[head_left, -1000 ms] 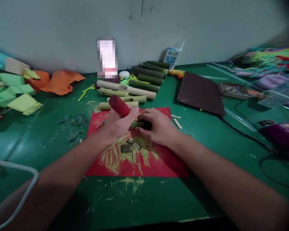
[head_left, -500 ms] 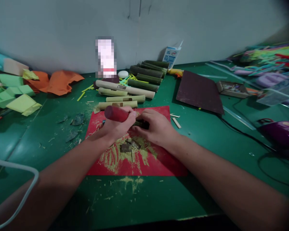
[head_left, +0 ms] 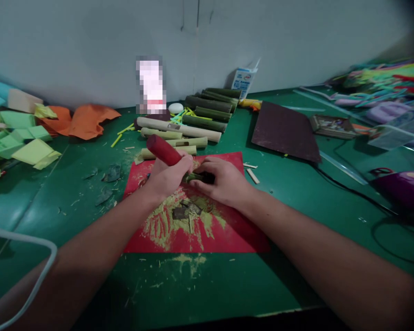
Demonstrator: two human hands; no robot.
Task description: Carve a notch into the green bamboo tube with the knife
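My left hand (head_left: 170,177) is closed round the thick red handle (head_left: 163,149) of a tool. The handle leans up to the left, and the tool's working end is hidden behind my fingers. My right hand (head_left: 224,181) grips a short dark green bamboo tube (head_left: 193,176), close against the left hand. Most of the tube is covered by my fingers. Both hands are over a red sheet (head_left: 238,234), where yellowish bamboo dust (head_left: 162,227) and dark bark-like scraps (head_left: 180,212) lie just below them.
Pale cut bamboo tubes (head_left: 182,129) and dark green ones (head_left: 207,123) lie behind the sheet. A dark brown board (head_left: 286,131) rests to the right, near a purple tool (head_left: 403,191) with a cord. Folded papers (head_left: 34,154) are at left. A white cable (head_left: 24,236) crosses the lower left.
The red handle has tipped up, its end now higher, as my left hand turned. Slightly more of the green bamboo tube shows between the hands. My right hand has hardly moved.
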